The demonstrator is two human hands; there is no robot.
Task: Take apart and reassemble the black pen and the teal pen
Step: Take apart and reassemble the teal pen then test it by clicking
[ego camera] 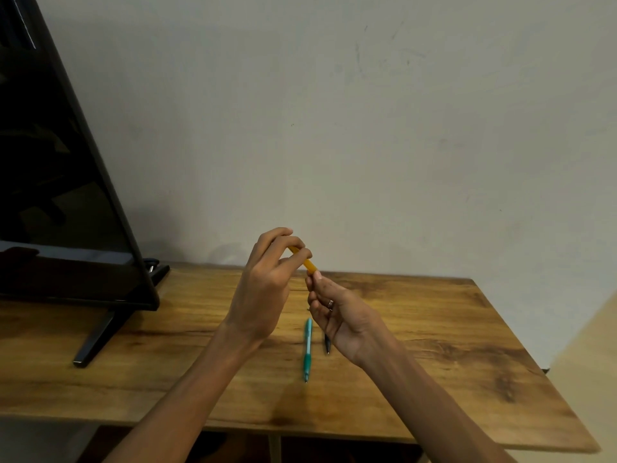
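Note:
A teal pen (307, 349) lies whole on the wooden table (434, 345), tip toward me. Just right of it lies a black pen (327, 344), mostly hidden under my right hand. Above the table I hold a yellow-orange pen (309, 264) between both hands. My left hand (267, 282) grips its upper part with fingers curled around it. My right hand (334, 309) pinches its lower end with fingertips; a ring sits on one finger.
A large black screen (60, 195) on a black stand (96, 339) fills the left side, its foot resting on the table. A plain wall rises behind. The table's right edge slants away near a beige surface (587, 362).

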